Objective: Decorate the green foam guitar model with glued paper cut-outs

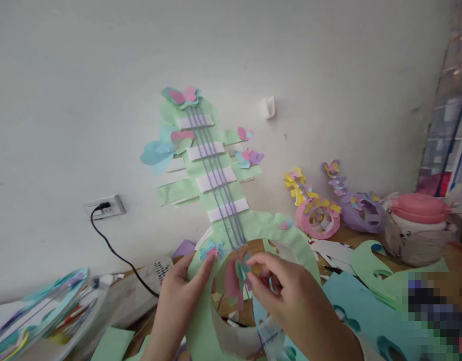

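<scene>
A pale green paper guitar (216,180) stands upright before the white wall, with white frets, purple strings and pastel paper butterflies on its neck. My left hand (178,301) is closed on the left rim of its round body, thumb by a small blue and pink paper flower (211,249). My right hand (287,296) pinches a small pink and teal paper butterfly (240,273) at the body's centre hole.
A pink and yellow paper guitar (311,208) and a purple one (351,200) lean on the wall at right, next to a pink-lidded container (419,220). Green and blue paper sheets (370,301) cover the table. A plug and cable (103,210) hang at left.
</scene>
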The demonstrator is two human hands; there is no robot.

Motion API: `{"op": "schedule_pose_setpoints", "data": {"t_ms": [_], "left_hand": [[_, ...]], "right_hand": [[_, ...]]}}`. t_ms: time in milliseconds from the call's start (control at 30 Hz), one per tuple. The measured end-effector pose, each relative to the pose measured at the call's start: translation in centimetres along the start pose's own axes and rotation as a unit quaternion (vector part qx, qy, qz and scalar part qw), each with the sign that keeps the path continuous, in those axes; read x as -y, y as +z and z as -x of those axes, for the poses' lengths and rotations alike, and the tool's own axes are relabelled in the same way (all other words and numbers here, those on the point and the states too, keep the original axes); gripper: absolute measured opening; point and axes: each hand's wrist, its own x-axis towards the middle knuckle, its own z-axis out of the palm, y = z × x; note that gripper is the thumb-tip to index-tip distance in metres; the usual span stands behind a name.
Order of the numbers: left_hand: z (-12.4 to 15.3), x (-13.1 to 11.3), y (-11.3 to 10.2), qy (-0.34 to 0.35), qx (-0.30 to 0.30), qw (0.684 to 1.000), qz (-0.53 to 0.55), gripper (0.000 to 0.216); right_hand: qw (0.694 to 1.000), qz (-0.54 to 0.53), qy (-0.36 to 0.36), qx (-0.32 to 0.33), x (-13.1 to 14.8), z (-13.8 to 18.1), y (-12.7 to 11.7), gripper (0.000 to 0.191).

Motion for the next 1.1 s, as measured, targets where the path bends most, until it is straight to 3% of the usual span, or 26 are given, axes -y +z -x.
{"op": "schedule_pose_setpoints", "data": {"t_ms": [133,433,667,1100], "left_hand": [[0.8,0.4,0.8,0.056,0.007,0.997,-0.044,0.037],[1.9,0.1,1.7,0.071,0.030,0.997,-0.018,0.031],[2.1,0.0,1.9,0.097,0.044,0.994,-0.037,0.032],[2.0,-0.1,2.0,0.107,0.047,0.992,-0.041,0.032]], "right_hand": [[1.000,-0.005,-0.016,-0.004,-0.2,0.0,0.5,0.022],[0.993,0.074,-0.056,-0.070,0.0,-0.2,1.0,0.012],[0.991,0.095,-0.045,-0.088,0.1,-0.3,1.4,0.007],[0.999,-0.009,0.040,-0.025,0.6,-0.5,-0.1,0.012]]}}
